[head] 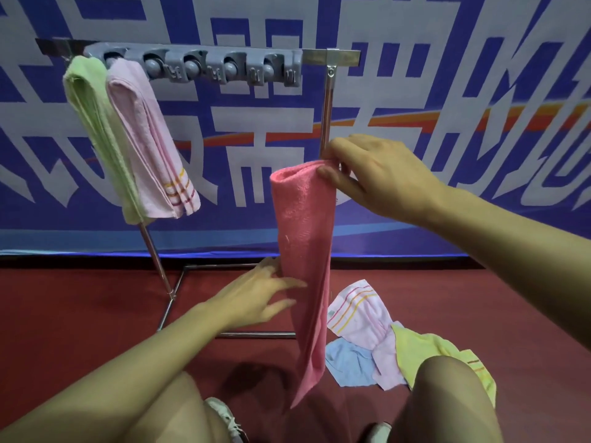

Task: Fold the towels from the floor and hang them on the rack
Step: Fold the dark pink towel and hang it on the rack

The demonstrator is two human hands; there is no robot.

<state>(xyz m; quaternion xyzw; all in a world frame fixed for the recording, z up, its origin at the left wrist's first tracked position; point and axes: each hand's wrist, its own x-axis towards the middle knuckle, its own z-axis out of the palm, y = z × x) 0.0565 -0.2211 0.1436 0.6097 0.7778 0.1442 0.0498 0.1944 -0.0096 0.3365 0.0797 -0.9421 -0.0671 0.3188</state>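
Right hand (380,177) pinches the coral towel's (303,238) top fold, left hand (256,295) flat against it with straight fingers; I'd smooth downward before hanging it on the rack (224,67).

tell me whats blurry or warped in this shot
Head view: the left hand is smeared with motion blur beside the sharper coral towel; wide-angle distortion tilts the rack posts; lighting is dim and even, without glare.

Six towels (303,251), one rack (326,100), two hands (377,177).
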